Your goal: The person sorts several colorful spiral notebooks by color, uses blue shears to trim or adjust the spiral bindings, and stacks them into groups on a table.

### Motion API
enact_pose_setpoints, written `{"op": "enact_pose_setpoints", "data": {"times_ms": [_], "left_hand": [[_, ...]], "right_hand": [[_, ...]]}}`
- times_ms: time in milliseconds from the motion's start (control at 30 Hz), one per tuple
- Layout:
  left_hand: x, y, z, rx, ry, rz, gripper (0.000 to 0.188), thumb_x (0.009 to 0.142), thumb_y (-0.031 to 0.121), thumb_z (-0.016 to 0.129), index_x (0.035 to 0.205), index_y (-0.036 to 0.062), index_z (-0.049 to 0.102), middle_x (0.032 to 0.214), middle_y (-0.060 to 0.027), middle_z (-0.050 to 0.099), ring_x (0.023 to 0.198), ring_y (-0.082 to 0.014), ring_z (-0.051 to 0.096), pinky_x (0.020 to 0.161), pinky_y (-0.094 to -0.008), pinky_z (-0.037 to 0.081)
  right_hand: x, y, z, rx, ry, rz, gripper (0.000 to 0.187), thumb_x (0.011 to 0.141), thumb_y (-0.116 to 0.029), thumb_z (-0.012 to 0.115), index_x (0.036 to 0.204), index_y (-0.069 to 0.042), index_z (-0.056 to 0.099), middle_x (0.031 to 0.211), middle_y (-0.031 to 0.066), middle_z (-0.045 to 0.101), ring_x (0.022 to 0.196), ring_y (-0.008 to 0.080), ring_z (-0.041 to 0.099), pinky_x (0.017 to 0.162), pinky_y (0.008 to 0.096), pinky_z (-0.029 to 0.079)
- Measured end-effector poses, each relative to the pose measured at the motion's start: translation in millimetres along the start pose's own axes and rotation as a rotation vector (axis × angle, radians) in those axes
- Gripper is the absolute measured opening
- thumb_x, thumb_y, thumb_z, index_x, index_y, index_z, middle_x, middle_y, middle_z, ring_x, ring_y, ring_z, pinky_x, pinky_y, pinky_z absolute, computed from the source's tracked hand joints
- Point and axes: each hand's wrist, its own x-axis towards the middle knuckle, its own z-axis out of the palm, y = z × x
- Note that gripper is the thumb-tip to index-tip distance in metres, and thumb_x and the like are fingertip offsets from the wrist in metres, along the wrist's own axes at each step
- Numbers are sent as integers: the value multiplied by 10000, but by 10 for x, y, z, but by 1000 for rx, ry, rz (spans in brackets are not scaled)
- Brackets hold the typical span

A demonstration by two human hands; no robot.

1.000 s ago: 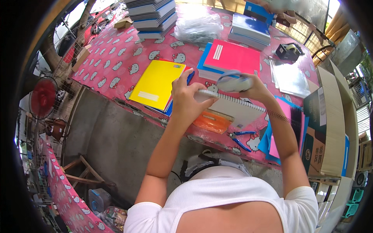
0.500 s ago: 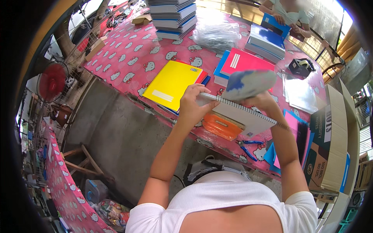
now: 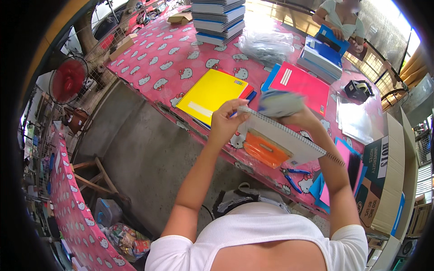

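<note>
Evidently the work stood at the binding edge of a white-faced notebook (image 3: 305, 148), tilted with that edge uppermost, in the middle of the frame. The left hand (image 3: 228, 119) pinched its upper left corner narrowly between thumb and fingers. The right hand (image 3: 298, 118), just behind the edge, held a blurred grey-and-blue thing (image 3: 279, 104); how its fingers closed round that could not be told. A loose end of wire coil (image 3: 335, 159) stuck out past the lower right end of the edge, in front of the right forearm, so the step in hand seemed to be work on the coil. The next move, I judged, called for a steady left pinch and free room for the coil. Near the notebook's lower side lay an orange pouch (image 3: 264, 152), with blue-handled pliers (image 3: 299, 171) to its lower right.
</note>
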Motion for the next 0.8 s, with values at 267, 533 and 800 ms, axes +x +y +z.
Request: {"op": "enact_pose_setpoints", "data": {"times_ms": [267, 533, 800], "left_hand": [[-31, -52, -61, -20, 41, -123, 437, 808, -79, 661, 1229, 24, 607, 1039, -29, 648, 933, -112, 594, 841, -257, 493], [91, 14, -123, -258, -60, -154, 257, 858, 4, 654, 1113, 16, 628, 977, -15, 638, 919, -100, 573, 862, -255, 453], [334, -132, -67, -372, -136, -132, 158, 877, 51, 654, 1031, 24, 633, 997, -60, 665, 917, -116, 599, 838, -265, 485]], "right_hand": [[185, 476, -31, -397, 69, 332, 507, 591, -69, 744, 1087, -34, 646, 923, 121, 695, 852, 214, 665, 767, 342, 514], [-779, 559, -46, -985, 471, 501, 292, 700, -139, 677, 949, -8, 596, 957, 166, 615, 941, 336, 610, 772, 432, 488], [-2148, 631, 551, -1070, 545, 340, 320, 787, -223, 681, 1013, -13, 598, 1071, 217, 540, 1068, 399, 513, 916, 463, 416]]}}
